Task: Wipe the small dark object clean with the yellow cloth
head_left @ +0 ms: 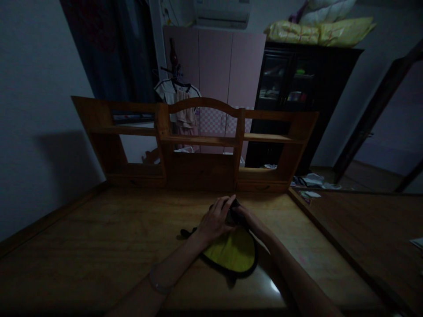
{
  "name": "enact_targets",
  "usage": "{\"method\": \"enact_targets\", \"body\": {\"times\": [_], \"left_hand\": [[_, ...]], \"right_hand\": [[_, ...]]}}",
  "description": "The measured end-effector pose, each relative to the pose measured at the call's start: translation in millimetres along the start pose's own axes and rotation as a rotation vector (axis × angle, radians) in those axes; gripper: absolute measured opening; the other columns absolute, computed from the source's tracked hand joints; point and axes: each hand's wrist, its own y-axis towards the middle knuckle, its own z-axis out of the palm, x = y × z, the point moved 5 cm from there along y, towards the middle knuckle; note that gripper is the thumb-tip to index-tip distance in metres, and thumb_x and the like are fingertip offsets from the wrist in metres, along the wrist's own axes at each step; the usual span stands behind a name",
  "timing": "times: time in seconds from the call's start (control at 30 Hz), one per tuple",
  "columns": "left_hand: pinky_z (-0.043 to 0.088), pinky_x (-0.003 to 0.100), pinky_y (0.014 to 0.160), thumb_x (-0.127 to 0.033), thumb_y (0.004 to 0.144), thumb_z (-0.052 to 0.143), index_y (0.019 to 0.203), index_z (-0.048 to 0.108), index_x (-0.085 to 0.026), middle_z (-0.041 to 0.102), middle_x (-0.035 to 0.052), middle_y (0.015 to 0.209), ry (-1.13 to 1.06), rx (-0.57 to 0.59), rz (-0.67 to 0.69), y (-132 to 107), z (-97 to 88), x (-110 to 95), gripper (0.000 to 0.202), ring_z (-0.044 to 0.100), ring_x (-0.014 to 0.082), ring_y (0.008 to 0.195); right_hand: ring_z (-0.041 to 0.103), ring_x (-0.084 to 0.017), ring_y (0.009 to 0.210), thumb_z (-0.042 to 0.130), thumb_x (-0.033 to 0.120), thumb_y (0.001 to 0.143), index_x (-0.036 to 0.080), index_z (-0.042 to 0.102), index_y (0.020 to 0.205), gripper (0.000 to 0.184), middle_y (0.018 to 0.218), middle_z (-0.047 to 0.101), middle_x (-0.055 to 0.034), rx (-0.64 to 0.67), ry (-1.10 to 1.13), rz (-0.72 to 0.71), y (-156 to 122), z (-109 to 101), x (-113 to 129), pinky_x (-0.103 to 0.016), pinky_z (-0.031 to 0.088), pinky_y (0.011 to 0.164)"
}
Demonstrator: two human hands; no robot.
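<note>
A yellow pouch-like bag [233,253] with black edging rests on the wooden desk, its rounded yellow side toward me. My left hand [216,215] is closed over the bag's dark upper end, fingers bent across it. From the other side, my right hand [244,214] grips the same dark end; its fingertips are partly hidden by black material. Something greyish shows between the two hands, too dim to name. A short black strap or tab [187,233] sticks out at the bag's left, and a dark tab [231,280] shows at its near edge.
A wooden shelf unit [201,140] stands along the desk's [115,246] far edge. Raised wooden rims border the desk at left and right. Beyond are hanging clothes [180,103], a pink wardrobe [214,66] and a dark cabinet [307,101]. The room is dim.
</note>
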Motion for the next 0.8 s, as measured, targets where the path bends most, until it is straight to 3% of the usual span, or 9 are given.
{"method": "enact_targets", "body": {"times": [0.1,0.23,0.4,0.47,0.6,0.7,0.8], "left_hand": [[0.042,0.048,0.1,-0.03,0.068,0.079,0.146,0.019,-0.03,0.04,0.011,0.133,0.006,-0.009,-0.028,-0.5,-0.6,5.7,0.098,0.042,0.029,0.124],[0.041,0.046,0.101,-0.027,0.067,0.08,0.145,0.021,-0.032,0.04,0.0091,0.13,-0.024,-0.075,-0.078,0.2,-5.7,12.4,0.098,0.043,0.0276,0.122],[0.039,0.043,0.103,-0.025,0.068,0.079,0.143,0.025,-0.032,0.038,0.0073,0.129,-0.043,-0.218,-0.171,1.4,-13.5,20.3,0.093,0.043,0.0261,0.121],[0.038,0.042,0.103,-0.024,0.068,0.079,0.142,0.027,-0.031,0.038,0.0072,0.129,-0.047,-0.244,-0.193,1.7,-14.2,22.7,0.091,0.043,0.0258,0.121],[0.039,0.039,0.102,-0.018,0.066,0.08,0.141,0.029,-0.03,0.041,0.0064,0.126,-0.04,-0.285,-0.228,1.8,-16.6,25.1,0.092,0.044,0.0245,0.119],[0.039,0.039,0.103,-0.015,0.066,0.079,0.141,0.028,-0.032,0.04,0.0061,0.129,-0.019,-0.307,-0.236,2.3,-22.5,23.2,0.092,0.043,0.0245,0.122],[0.037,0.041,0.105,-0.02,0.068,0.078,0.142,0.028,-0.031,0.038,0.0064,0.132,0.012,-0.296,-0.205,3.2,-28.8,18.5,0.09,0.04,0.0251,0.124]], "right_hand": [[0.062,-0.021,0.092,0.061,0.045,0.078,0.022,0.07,0.101,0.034,0.097,0.071,-0.0006,0.018,-0.189,-0.064,0.3,-5.2,10.2,-0.032,0.045,0.083],[0.057,-0.015,0.057,0.055,0.055,0.08,0.016,0.073,0.076,0.043,0.067,0.069,-0.0019,-0.058,-0.339,0.048,2.0,-25.7,9.4,-0.025,0.041,0.054],[0.051,-0.01,0.048,0.067,0.034,0.071,0.015,0.071,0.076,0.019,0.062,0.065,0.0,0.01,-0.227,0.165,-3.3,-25.5,3.8,-0.019,0.034,0.044],[0.054,-0.01,0.05,0.067,0.026,0.07,0.017,0.071,0.086,0.019,0.063,0.065,0.0013,0.089,-0.154,0.199,-8.1,-17.4,1.7,-0.019,0.041,0.047],[0.066,-0.015,0.071,0.072,0.02,0.068,0.023,0.061,0.114,0.047,0.091,0.07,-0.0027,0.251,0.02,0.238,-17.5,-1.4,2.7,-0.03,0.054,0.07],[0.066,-0.021,0.095,0.077,0.02,0.064,0.025,0.054,0.122,0.063,0.118,0.062,-0.0066,0.322,0.101,0.19,-22.1,12.7,7.0,-0.037,0.051,0.086],[0.06,-0.022,0.108,0.079,0.018,0.061,0.03,0.051,0.126,0.071,0.127,0.058,-0.0046,0.294,0.174,0.044,-25.4,32.5,8.9,-0.037,0.048,0.092]]}}
